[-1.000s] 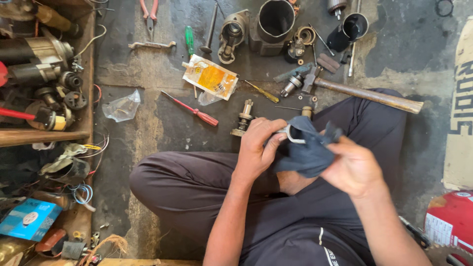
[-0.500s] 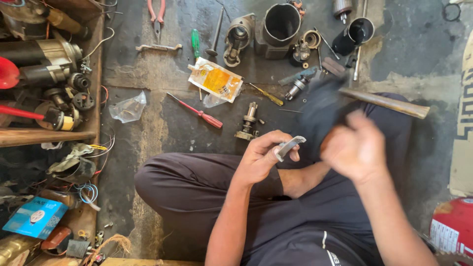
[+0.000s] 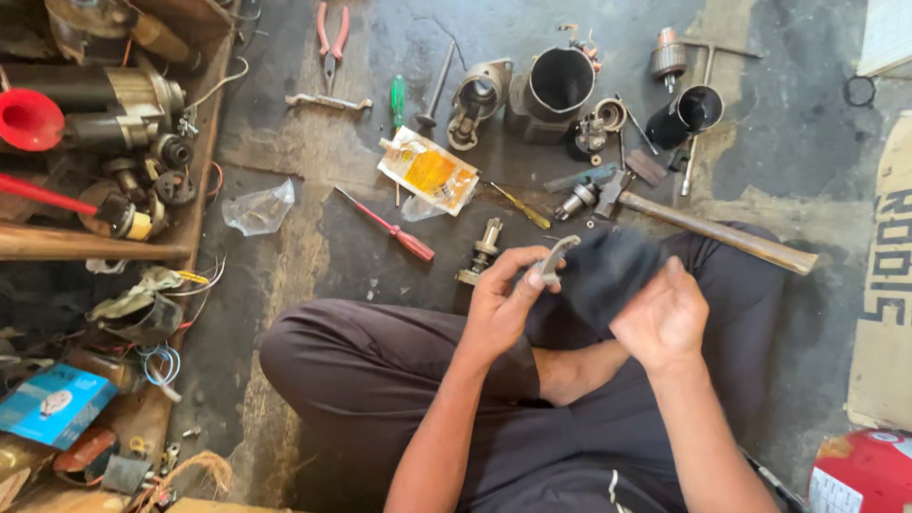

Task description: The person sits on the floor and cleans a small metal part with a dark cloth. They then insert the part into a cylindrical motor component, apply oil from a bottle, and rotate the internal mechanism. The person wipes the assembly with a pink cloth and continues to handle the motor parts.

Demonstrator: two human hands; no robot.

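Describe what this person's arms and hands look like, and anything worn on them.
Both forearms are bare to the elbow: no sleeves in view, no gloves, no watch or bracelet at either wrist. The left hand and right hand show no rings that I can make out, though the right one is slightly blurred. Dark trousers with a thin white mark near the bottom edge cover the crossed legs below them.

Concrete floor point(image 3: 313, 247) bears hammer point(image 3: 712, 228), screwdriver point(image 3: 389, 228), pliers point(image 3: 330, 38).

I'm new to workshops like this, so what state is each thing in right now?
left hand: gripping a small metal part
right hand: holding a dark cloth, blurred
hammer: lying on the floor
red screwdriver: lying flat
pliers: lying flat, handles apart
metal cylinder: open-ended, hollow
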